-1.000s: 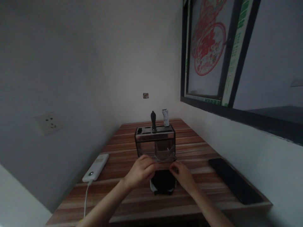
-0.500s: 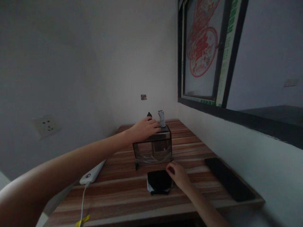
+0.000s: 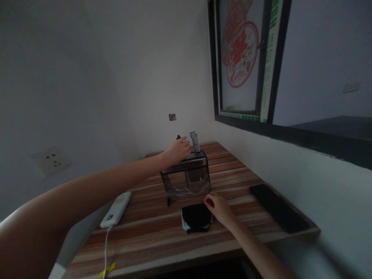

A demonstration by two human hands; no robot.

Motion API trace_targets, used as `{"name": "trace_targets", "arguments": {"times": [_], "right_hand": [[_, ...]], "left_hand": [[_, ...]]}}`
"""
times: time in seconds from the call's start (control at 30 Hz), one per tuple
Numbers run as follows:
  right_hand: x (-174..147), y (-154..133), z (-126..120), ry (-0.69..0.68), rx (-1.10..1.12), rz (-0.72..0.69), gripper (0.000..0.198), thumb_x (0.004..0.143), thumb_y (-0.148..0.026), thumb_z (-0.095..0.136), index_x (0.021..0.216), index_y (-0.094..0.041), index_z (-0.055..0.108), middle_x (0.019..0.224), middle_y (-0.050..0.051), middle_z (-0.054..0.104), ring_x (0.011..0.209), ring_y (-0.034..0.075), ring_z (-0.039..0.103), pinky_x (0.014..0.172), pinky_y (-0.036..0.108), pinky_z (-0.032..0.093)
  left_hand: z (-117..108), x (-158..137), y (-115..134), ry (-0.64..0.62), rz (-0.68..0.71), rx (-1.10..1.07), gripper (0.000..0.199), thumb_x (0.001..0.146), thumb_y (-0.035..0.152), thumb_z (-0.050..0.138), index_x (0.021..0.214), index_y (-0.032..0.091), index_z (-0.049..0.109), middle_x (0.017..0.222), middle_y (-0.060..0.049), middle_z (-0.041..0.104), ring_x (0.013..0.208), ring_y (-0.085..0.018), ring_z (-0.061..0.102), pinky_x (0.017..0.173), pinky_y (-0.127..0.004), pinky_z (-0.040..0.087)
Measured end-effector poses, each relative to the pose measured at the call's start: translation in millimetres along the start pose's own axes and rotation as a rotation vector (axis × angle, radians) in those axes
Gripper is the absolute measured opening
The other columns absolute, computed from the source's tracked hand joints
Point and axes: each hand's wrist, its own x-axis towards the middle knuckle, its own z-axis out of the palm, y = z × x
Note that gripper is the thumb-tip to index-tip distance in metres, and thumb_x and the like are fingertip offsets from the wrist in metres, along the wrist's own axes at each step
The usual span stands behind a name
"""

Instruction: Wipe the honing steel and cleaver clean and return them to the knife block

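My left hand [image 3: 176, 150] reaches over the top of a clear box with a black frame [image 3: 186, 167]. Its fingers are curled, and whatever they hold is hidden. A black cap-like tip [image 3: 178, 137] shows just behind the knuckles. Close to the fingertips, a small grey-and-white patterned upright object [image 3: 195, 142] stands on the box lid. My right hand [image 3: 216, 204] is in front of the box, thumb and forefinger pinched together. Anything in that pinch is too small to make out. Beside it lies a flat black item with pale edges [image 3: 197, 217], perhaps touching the fingers.
A white power bank [image 3: 116, 209] with a white cable [image 3: 105, 248] lies at the table's left. At the right, by the wall, is a black phone [image 3: 278, 208]. The striped wooden table [image 3: 151, 228] meets walls at the left, back and right. A dark-framed mirror [image 3: 316, 77] hangs right.
My left hand's fingers have drawn in from lying spread over the box lid and lifted slightly. The right hand keeps its pinch. The camera view has shifted a little.
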Motion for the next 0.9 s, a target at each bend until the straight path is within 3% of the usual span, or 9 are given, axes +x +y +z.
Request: {"name": "trace_targets", "arguments": {"times": [0.33,0.9], "right_hand": [[-0.6,2.4,1.6,0.007,0.037,-0.026,0.013,0.080,-0.012,0.052,0.076,-0.019,0.062,0.083,0.004,0.063,0.081,0.018,0.061,0.076,0.027,0.042],[-1.9,-4.3,-3.3,-0.015,0.037,-0.011,0.015,0.078,-0.009,0.052,0.077,-0.020,0.062,0.085,0.003,0.063,0.082,0.017,0.060,0.075,0.027,0.044]], "left_hand": [[17.2,6.6,-3.2,-0.091,-0.028,0.016,0.010,0.082,0.011,0.061,0.080,0.013,0.071,0.084,-0.010,0.074,0.087,-0.023,0.062,0.079,-0.033,0.034],[23.3,14.2,-7.1,-0.172,-0.067,-0.061,0.018,0.079,0.010,0.063,0.064,0.017,0.068,0.071,-0.007,0.074,0.076,-0.021,0.065,0.072,-0.033,0.032]]}}
